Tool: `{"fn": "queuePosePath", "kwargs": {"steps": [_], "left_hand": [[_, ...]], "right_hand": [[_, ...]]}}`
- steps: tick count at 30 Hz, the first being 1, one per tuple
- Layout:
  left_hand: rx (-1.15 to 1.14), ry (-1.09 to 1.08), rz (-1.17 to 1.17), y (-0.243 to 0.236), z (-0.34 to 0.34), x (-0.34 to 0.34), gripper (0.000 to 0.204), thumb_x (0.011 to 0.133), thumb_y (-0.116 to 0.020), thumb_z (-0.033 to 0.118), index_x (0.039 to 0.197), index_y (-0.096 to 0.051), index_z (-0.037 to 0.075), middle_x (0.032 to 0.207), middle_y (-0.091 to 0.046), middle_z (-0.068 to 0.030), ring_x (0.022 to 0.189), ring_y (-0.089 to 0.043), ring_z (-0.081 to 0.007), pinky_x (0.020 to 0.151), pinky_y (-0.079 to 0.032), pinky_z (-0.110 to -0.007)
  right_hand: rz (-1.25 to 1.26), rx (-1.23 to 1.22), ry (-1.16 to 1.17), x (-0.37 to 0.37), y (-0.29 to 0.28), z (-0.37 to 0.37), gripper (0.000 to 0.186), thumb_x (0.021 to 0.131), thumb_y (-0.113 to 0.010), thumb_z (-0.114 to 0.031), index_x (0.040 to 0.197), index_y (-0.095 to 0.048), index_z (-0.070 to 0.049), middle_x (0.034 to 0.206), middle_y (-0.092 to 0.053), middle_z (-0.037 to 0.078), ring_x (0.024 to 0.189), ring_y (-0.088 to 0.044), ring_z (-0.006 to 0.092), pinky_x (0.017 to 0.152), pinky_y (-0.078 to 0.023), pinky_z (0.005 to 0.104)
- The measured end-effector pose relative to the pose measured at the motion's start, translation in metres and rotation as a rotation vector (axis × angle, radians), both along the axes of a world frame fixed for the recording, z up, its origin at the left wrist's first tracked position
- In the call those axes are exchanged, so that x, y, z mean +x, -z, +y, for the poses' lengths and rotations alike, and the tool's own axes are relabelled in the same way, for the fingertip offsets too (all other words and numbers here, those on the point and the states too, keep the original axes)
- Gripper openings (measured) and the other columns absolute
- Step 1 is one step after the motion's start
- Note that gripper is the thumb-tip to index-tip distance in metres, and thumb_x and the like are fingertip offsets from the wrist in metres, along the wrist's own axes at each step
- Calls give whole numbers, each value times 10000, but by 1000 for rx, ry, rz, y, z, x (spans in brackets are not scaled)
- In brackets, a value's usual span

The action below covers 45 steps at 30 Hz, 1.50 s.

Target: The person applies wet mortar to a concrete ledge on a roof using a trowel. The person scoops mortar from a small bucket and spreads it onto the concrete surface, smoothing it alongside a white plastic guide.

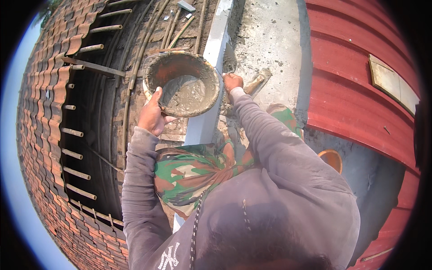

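My left hand (152,114) grips the near left rim of a mortar-crusted bucket (186,90), tilted to show wet grey mortar inside. My right hand (233,82) is closed on a trowel (229,63), whose grey-smeared blade is beside a long pale concrete ledge (201,129), just right of the bucket. A short, mortar-smeared piece (258,82), its kind unclear, lies on the grey plastered surface (265,40) beside my right hand. My legs in camouflage trousers are bent below, with a bare foot partly showing.
Terracotta roof tiles (40,144) and exposed rafters (78,132) lie left, over a dark opening. Loose wooden battens (148,31) cover the upper left deck. Red corrugated metal roofing (351,103) borders the right, with a pale panel (392,84) on it. An orange container (330,159) sits low right.
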<state>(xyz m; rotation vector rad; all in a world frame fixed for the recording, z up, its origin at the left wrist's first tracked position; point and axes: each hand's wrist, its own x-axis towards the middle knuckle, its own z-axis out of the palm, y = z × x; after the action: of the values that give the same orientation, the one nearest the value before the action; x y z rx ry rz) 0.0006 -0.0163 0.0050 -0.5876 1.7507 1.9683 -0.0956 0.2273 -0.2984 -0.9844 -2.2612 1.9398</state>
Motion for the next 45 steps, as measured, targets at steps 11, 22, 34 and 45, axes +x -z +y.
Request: {"fn": "queuePosePath", "kwargs": {"steps": [11, 22, 34, 45], "left_hand": [[-75, 9, -24, 7, -12, 16, 544, 1080, -489, 440, 1436, -501, 29, 1307, -660, -142, 1026, -736, -224, 737, -654, -376], [-154, 37, 23, -3, 22, 22, 533, 1064, -544, 416, 1417, -525, 17, 1241, -701, -151, 994, -749, -245, 715, -651, -378], [-51, -24, -20, 8, -10, 12, 507, 1076, -510, 396, 1432, -485, 37, 1280, -671, -128, 1031, -737, -243, 686, -658, -386], [-1, -29, -1, 1, -6, 20, 501, 1098, -485, 395, 1483, -465, 76, 1348, -654, -117, 1163, -699, -264, 855, -631, -456]], "right_hand": [[129, -130, -564, 78, -226, 101, 318, 1034, -631, -287, 1011, -730, 14, 778, -644, 55, 643, -567, 127, 622, -493, 291], [-499, -81, -1261, 37, -226, 21, 397, 1040, -600, -384, 854, -691, -45, 625, -603, 14, 496, -588, 112, 434, -488, 328], [-100, -786, -833, 72, -223, 76, 353, 1105, -522, -317, 1035, -674, -6, 696, -609, -3, 517, -589, 74, 447, -498, 228], [432, -314, 323, -13, -128, 181, 359, 1025, -677, -293, 1174, -695, 33, 937, -689, 111, 702, -652, 182, 596, -545, 319]]}}
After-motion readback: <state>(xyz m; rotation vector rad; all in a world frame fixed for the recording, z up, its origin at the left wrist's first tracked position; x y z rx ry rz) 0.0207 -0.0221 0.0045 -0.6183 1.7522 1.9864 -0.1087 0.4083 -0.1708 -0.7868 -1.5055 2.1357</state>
